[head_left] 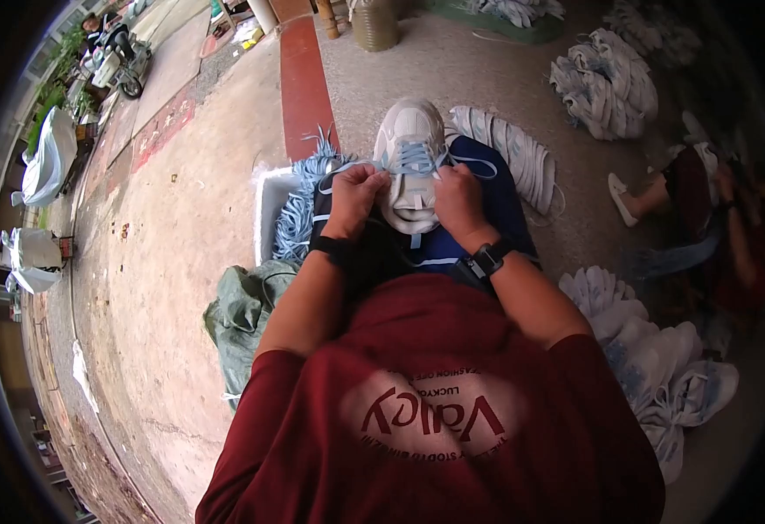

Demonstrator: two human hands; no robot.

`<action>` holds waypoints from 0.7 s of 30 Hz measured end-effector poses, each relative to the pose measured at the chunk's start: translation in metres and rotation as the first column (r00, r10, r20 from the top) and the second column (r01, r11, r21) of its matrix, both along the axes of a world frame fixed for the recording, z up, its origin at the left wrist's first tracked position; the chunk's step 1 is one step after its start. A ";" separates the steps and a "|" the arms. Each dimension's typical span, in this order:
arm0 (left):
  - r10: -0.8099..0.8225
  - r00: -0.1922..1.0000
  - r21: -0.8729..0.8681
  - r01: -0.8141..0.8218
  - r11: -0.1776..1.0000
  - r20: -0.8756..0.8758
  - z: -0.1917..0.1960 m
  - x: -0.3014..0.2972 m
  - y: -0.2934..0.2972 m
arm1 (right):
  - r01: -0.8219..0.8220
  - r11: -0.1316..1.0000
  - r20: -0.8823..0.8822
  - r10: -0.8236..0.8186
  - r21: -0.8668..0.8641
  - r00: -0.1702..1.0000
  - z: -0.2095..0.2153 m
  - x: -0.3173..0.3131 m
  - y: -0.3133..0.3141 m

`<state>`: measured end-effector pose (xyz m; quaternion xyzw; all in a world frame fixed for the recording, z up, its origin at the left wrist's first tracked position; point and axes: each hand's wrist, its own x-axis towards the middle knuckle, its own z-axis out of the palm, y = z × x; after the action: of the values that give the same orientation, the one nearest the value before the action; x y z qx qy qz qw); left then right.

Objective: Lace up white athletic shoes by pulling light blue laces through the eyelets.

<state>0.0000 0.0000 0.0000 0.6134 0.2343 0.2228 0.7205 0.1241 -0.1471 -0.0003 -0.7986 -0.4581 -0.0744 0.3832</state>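
A white and grey sneaker (410, 120) with pale blue trim rests on my lap, its toe pointing away from me. A light blue shoelace (415, 158) crosses through its upper eyelets. My left hand (356, 196) is closed in a pinch at the shoe's left side, with lace running to the fingers. On the other side my right hand (459, 203) pinches the lace near the tongue, and a loop of it hangs out to the right. The fingertips partly hide the lace ends. Dark blue cloth (494, 179) covers my lap beneath the shoe.
A white box (265, 210) full of loose blue laces (299, 214) stands left of my legs, near a green sack (247, 310). White shoe uppers (518, 162) lie in a row at right, with more piles (605, 87) beyond. Another person (706, 188) sits at far right.
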 end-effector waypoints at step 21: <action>0.271 0.946 0.652 -0.093 0.752 -0.177 -0.003 0.019 -0.027 | -0.237 0.970 0.196 0.244 -0.063 0.950 0.024 -0.020 0.000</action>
<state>0.0193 -0.0274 -0.0032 0.8183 0.2967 0.2760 0.4077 0.1044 -0.1471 0.0235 -0.7323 -0.5898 -0.0990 0.3256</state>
